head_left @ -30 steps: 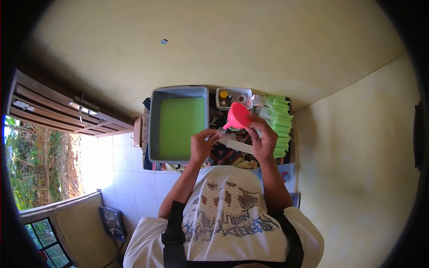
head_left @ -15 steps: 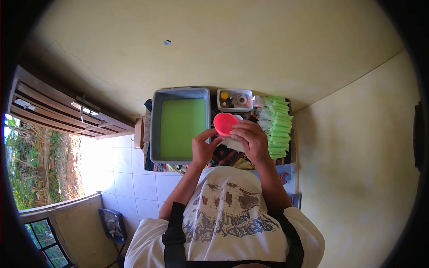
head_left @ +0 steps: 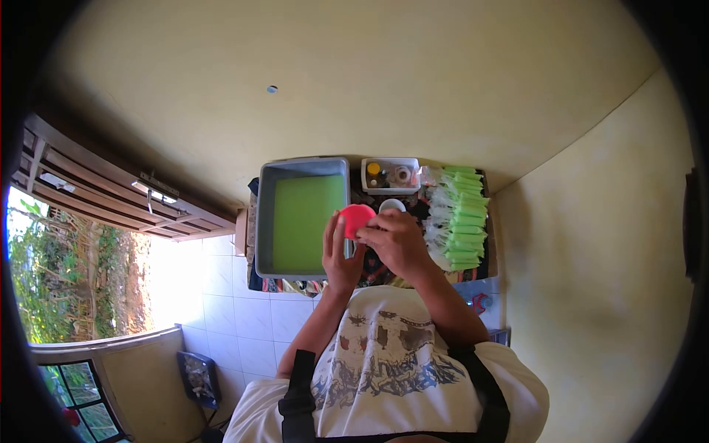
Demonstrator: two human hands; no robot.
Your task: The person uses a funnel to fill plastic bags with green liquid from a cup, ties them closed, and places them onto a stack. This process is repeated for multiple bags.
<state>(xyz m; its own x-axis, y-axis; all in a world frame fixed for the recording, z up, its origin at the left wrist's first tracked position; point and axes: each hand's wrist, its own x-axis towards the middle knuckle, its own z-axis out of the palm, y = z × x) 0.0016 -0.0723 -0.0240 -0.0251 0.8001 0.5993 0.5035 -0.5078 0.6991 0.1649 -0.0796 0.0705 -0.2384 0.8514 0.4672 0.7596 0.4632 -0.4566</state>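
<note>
Head view: the pink funnel (head_left: 357,220) is sitting at ten o'clock from my right hand (head_left: 400,244), whose fingers are pinching its rim; my left hand (head_left: 343,262), fingers extended, is touching its nine-o'clock side, spout hidden.

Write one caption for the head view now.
Both hands hold a red funnel beside a grey tub of green liquid.

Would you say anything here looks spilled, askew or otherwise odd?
Nothing stands out: no spill shows around the grey tub of green liquid, and the filled green bags lie in a fairly neat row.
</note>
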